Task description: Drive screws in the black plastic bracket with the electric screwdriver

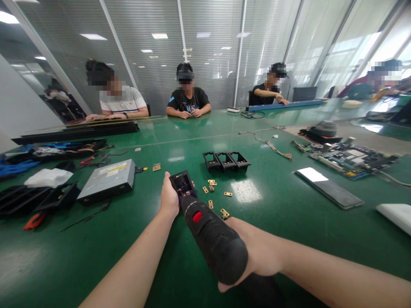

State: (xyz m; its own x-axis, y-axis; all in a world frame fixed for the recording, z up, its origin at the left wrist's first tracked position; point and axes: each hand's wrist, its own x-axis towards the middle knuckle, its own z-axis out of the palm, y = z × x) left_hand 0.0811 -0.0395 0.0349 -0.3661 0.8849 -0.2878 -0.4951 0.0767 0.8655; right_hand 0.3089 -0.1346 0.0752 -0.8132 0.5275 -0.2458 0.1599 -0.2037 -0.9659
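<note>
My left hand (169,199) grips a small black plastic bracket (182,183) and holds it upright on the green table (135,256). My right hand (257,252) is wrapped round a black electric screwdriver (212,239) with a red button. The tool's tip points into the bracket. Several small brass plates (212,185) lie scattered just right of the bracket. A row of three more black brackets (226,161) sits farther back on the table.
A grey optical drive (107,179) and black trays (28,199) lie to the left. A circuit board (349,158), a dark flat panel (330,188) and a white object (396,216) lie to the right. Several people sit along the table's far side.
</note>
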